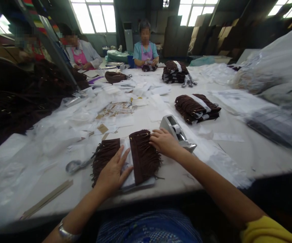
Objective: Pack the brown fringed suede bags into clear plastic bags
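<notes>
Right in front of me on the table lies a folded dark brown fringed piece [143,158] with small metal eyelets along its upper edge. A white band [128,165] crosses its middle, and something white shows beneath it. My left hand [113,170] rests on the band, fingers spread and pressing down. At the upper right corner of the fringed piece, my right hand [165,142] touches its edge with fingers stretched out and slightly bent; its thumb is hard to make out. Just behind that hand stands a grey tape dispenser [171,124].
Scissors [75,166] lie at left, beyond a flat strip [47,198]. Plastic bags [52,135] and tags [117,109] cover the left side. Banded brown bundles [196,107] sit behind the dispenser. Co-workers, one in a pink apron [146,54], sit across the table.
</notes>
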Demonstrator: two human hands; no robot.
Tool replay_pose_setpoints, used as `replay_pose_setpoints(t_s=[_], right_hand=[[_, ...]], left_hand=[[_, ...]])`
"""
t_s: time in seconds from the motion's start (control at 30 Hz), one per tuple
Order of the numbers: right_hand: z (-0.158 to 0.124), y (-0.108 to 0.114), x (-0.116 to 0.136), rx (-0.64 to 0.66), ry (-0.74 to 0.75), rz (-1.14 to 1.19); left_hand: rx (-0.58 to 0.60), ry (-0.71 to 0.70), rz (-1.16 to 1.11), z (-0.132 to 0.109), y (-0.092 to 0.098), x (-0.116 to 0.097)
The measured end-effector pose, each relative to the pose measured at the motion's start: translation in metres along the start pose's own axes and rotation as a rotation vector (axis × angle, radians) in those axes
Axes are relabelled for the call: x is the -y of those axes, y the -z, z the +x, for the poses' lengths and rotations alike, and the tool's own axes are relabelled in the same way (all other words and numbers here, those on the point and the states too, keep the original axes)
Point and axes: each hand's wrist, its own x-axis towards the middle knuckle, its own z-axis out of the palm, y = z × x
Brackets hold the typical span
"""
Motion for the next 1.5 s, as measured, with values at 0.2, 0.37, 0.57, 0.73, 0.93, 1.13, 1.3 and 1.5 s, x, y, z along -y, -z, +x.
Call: replay_pose_setpoints(t_s=[0.2, 0.37, 0.57, 0.73, 0.93, 1.13, 1.3, 1.5], right_hand=[[0.026, 0.011, 0.003, 0.001, 0.149, -0.029], [0.042, 0.001, -0.017, 0.166, 0.407, -0.006], [0.041, 0.031, -0.039, 0.312, 0.108, -0.192], [0.047, 0.023, 0.003, 0.187, 0.260, -0.102], [0.012, 0.030, -0.020, 0.381, 0.158, -0.098], [0.005, 0.031, 0.011, 0.278, 0.337, -0.065], [0.000, 0.026, -0.004, 0.344, 0.337, -0.183], [0.000, 0.034, 0.004, 0.257, 0.245, -0.119]], left_hand=[[-0.035, -0.006, 0.018, 0.003, 0.001, -0.005], [-0.049, -0.017, 0.012, 0.002, 0.000, -0.003], [-0.085, -0.025, -0.014, 0.002, -0.002, -0.001], [-0.095, -0.026, -0.027, 0.002, -0.002, -0.002], [-0.108, -0.028, -0.046, 0.002, -0.004, -0.002], [-0.095, -0.022, -0.034, 0.002, -0.006, -0.001], [-0.095, -0.031, -0.027, 0.002, -0.004, -0.001], [-0.109, -0.016, -0.030, 0.002, -0.005, -0.001]])
